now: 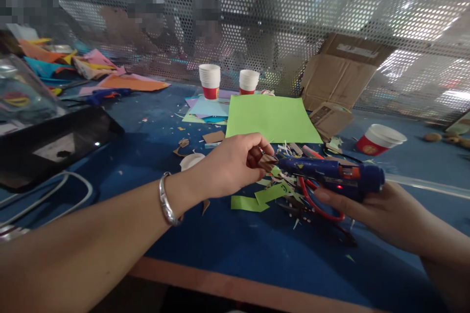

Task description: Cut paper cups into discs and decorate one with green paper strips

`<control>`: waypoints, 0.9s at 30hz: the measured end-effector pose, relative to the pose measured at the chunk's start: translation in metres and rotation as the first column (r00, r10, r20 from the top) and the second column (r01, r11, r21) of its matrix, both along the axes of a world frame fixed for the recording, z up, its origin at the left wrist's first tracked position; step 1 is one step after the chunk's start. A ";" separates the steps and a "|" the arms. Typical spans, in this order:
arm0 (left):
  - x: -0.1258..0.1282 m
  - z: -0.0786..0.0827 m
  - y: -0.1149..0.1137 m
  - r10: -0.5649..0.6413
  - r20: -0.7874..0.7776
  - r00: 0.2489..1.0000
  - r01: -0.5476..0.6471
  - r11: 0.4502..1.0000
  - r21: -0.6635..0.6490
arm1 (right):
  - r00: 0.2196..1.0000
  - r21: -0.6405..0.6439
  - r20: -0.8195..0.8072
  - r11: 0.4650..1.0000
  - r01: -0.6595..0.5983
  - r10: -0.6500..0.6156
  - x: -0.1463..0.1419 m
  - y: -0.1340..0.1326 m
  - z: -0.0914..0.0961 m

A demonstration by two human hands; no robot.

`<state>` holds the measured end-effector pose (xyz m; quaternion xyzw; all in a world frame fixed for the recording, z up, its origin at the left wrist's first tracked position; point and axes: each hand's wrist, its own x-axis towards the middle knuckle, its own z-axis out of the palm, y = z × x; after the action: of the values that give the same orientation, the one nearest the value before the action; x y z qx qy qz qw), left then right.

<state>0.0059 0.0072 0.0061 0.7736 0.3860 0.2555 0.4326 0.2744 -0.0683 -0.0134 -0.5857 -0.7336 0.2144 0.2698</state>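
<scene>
My left hand (237, 164), with a silver bangle at the wrist, pinches a small piece of brown cardboard (268, 162). In my right hand (382, 212) is a blue hot glue gun (326, 172) with a lit red light, its nozzle pointing left at the cardboard. Whether the nozzle touches the piece I cannot tell. Below the glue gun lie red-handled scissors (312, 200) among paper scraps. Two green paper strips (253, 202) rest on the table under my left hand. Behind my hands lies a large green sheet (271, 120).
Two stacks of paper cups (209, 80) stand at the back, and another paper cup (380, 139) is at the right. A cardboard box (334, 76) leans on the perforated metal screen. At the left are a black tilted device (55, 146) and coloured paper (134, 82).
</scene>
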 end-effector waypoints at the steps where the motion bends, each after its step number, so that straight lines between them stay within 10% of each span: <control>1: 0.000 0.000 0.000 -0.003 0.000 1.000 0.003 1.000 0.002 | 1.000 -0.013 -0.004 1.000 0.008 -0.008 0.000 0.000 0.000; 27: -0.003 0.001 0.003 -0.014 -0.017 1.000 0.014 1.000 -0.005 | 0.997 -0.002 0.076 1.000 -0.024 0.024 0.002 -0.001 -0.003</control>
<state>0.0030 0.0101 0.0075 0.7773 0.3849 0.2450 0.4331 0.2764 -0.0695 -0.0160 -0.5849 -0.7501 0.1957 0.2386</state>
